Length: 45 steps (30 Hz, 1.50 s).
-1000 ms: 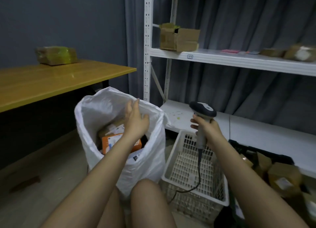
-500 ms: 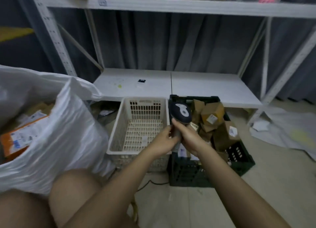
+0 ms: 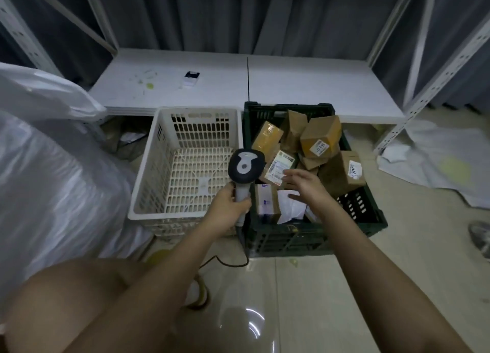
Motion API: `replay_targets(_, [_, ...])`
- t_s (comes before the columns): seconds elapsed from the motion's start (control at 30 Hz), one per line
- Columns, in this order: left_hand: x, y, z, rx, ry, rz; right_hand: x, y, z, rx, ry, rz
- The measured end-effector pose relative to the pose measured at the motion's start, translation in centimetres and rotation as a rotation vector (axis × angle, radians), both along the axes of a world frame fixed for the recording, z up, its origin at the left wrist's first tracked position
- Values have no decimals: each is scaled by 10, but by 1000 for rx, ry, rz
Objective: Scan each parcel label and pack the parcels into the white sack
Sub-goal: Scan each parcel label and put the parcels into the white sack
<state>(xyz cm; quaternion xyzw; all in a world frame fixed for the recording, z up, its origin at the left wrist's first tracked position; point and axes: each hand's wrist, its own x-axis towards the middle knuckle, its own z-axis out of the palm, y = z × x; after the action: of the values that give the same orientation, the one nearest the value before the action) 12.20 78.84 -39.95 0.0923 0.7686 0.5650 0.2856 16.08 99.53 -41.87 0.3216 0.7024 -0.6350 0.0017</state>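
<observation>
Scanner gripped by one hand, the other spread over the parcels.

The white sack (image 3: pixel 53 167) is seen well to the left of the left hand (image 3: pixel 228 211); the green crate (image 3: pixel 371 215) of parcels (image 3: pixel 320 140) is placed under the right hand (image 3: pixel 305 185), the white basket (image 3: pixel 148 172) just left of it; the scanner (image 3: pixel 246 167) is gripped upright by its handle in the left hand; the right hand is held open, fingers spread above a labelled parcel (image 3: pixel 278 167).
</observation>
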Motion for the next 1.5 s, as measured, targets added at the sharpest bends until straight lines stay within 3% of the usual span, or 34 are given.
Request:
replay_targets(0.17, [-35, 25, -5, 24, 2, 24, -41, 64, -13, 164, 10, -436])
replay_targets(0.23, [-48, 35, -5, 37, 24, 17, -61, 85, -14, 262, -21, -488])
replay_targets(0.43, [-84, 57, -7, 65, 58, -30, -110, 119, -16, 866, -307, -163])
replay_targets(0.57, [-98, 62, -14, 98, 47, -50, -134, 121, -35, 1147, -524, 97])
replay_targets(0.63, [-102, 62, -19, 118, 34, -53, -138, 122, -46, 1132, -593, 124])
replay_targets(0.93, [-106, 55, -35, 139, -34, -7, -145, 116, -77, 937, -610, -274])
replay_targets(1.07, [-107, 51, -33, 126, -29, 3, -132, 118, -82, 965, -563, -172])
replay_targets(1.3, [-101, 54, -37, 140, -25, -6, -118, 137, -76, 1223, -538, 51])
replay_targets(1.5, [-92, 56, -31, 163, -30, -1, -111, 147, -48, 1187, -351, -56])
